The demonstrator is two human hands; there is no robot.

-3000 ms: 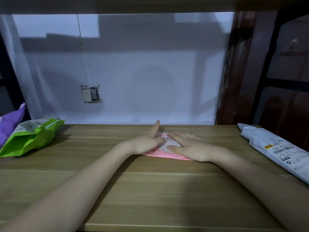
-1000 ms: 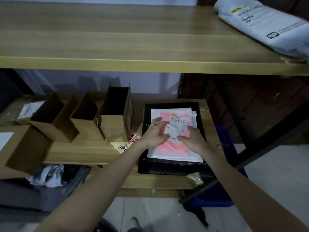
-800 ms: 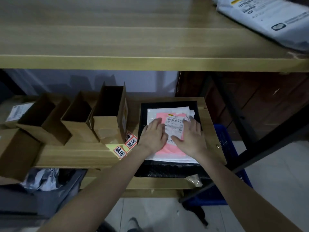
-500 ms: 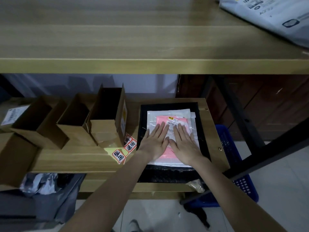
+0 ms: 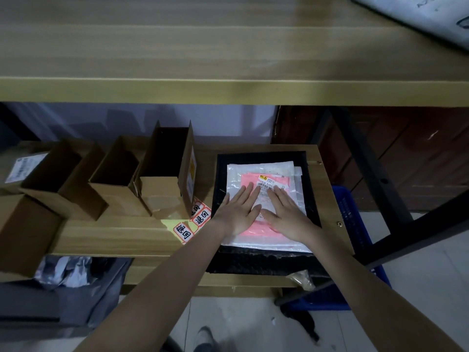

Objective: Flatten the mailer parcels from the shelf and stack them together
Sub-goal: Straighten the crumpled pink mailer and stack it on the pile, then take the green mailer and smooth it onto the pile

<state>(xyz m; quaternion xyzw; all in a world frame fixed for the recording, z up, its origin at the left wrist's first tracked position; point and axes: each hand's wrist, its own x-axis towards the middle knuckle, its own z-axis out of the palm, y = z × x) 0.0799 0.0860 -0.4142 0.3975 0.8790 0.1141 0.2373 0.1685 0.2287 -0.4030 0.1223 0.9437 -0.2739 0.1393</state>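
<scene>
A pink mailer with a white barcode label lies on top of a stack of white mailers, which rests on a black mailer on the lower shelf. My left hand presses flat on the pink mailer's left half, fingers straight. My right hand presses flat on its right half, beside the left hand. A large white-grey mailer lies at the right end of the upper shelf.
Several open cardboard boxes stand in a row left of the stack on the lower shelf. Red-and-white stickers lie by the boxes. A blue crate and black frame bars stand at the right.
The pink mailer went from the upper shelf down onto the white stack. Over the last second both hands let go of its edges and now press flat on it.
</scene>
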